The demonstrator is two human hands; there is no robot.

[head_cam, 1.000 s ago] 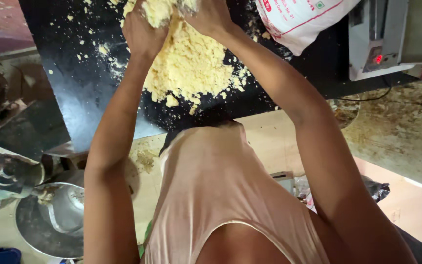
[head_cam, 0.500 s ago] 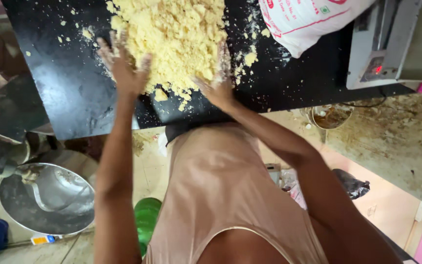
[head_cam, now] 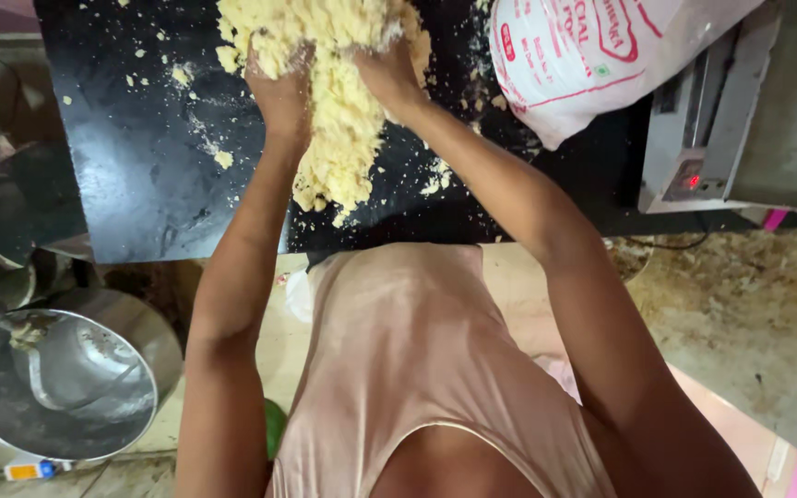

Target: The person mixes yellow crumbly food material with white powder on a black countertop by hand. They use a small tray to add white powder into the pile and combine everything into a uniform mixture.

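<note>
Black slab [head_cam: 140, 157] holds a crumbly yellow dough heap [head_cam: 343, 101] at its middle, white sack [head_cam: 583, 65] w/ red print on the slab's right edge, steel bowl [head_cam: 57, 387] below its left corner. Left hand [head_cam: 279, 88] & right hand [head_cam: 389, 78] dig into the heap, fingers buried so can't tell spread or not. Risk: the loose crumb tail near the slab's front edge could spill off if it's dragged nearer.

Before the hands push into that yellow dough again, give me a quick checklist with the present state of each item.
1. Both hands on the dough: ok. Left hand and right hand press into the crumbly yellow dough.
2. Dough on the black slab: ok, though crumbs are scattered around.
3. Dough clear of the slab's near edge: ok, narrowly.
4. White sack clear of the dough: ok, apart to the right.
5. Grip of fingers: cannot tell, buried in dough.
6. Steel bowl out of the way: ok, on the floor at left.
</note>
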